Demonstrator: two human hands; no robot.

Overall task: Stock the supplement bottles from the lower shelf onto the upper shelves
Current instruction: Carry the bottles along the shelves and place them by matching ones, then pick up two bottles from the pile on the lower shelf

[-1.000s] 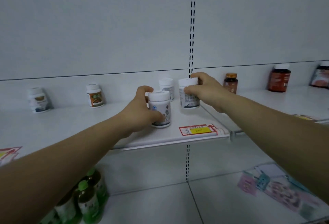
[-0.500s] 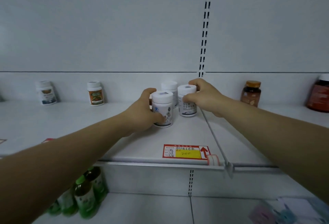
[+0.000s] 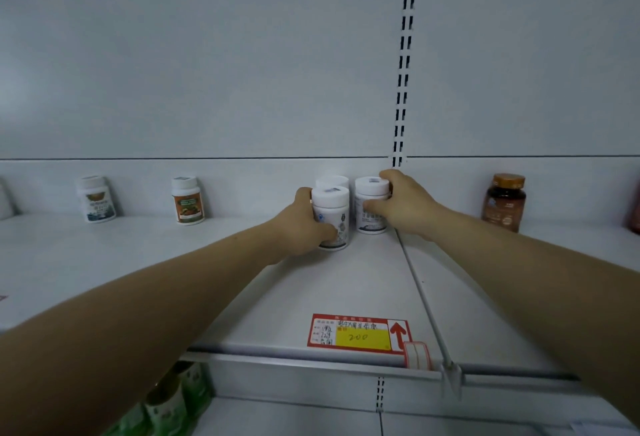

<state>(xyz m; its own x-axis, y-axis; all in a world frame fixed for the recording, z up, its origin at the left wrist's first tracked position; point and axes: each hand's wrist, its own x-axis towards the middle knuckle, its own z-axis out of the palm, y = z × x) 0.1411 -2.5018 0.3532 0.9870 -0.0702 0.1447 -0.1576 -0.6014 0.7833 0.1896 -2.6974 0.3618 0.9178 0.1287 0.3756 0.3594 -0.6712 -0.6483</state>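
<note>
While a blue-labelled bottle (image 3: 97, 198) and an orange-labelled bottle (image 3: 187, 200) are standing apart at the back of the upper shelf (image 3: 346, 280), the left grip (image 3: 304, 224) is holding its fingers curled around the front white bottle (image 3: 330, 207), which is standing upright on this shelf. A rear white bottle (image 3: 331, 181) is showing just behind. The right grip (image 3: 405, 209) is clamping the neighbouring white bottle (image 3: 371, 224), also upright. Further right, a brown bottle (image 3: 504, 202) is standing alone.
</note>
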